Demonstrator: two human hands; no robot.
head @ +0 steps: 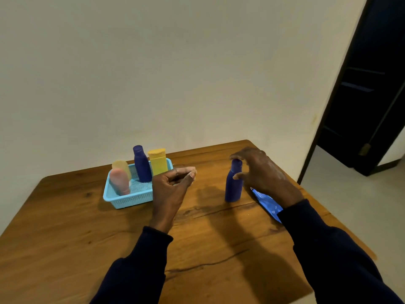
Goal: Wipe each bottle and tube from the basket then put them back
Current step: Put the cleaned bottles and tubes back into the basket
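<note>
**While it stands alone, grip low**

As the blue bottle (pixel 234 187) stands on the table (pixel 87 249) at 1 o'clock, apart from the basket (pixel 129 200) at 11, the right hand (pixel 263 174) has its fingers spread round the cap, not closed. The left hand (pixel 173 185) is loosely curled, empty. Better grip the body, then wipe with the cloth (pixel 268 204) at 2 o'clock.

On the left I see a light-blue mesh basket (pixel 131 200) holding four things. A dark blue bottle (pixel 142 166) stands upright at its far side, with a yellow tube (pixel 158 163) standing just right of it. A pink tube (pixel 119 182) leans at the near left, a pale yellow tube (pixel 121 166) close behind it. A second dark blue bottle (pixel 233 188) stands upright outside the basket, well to the right.
</note>
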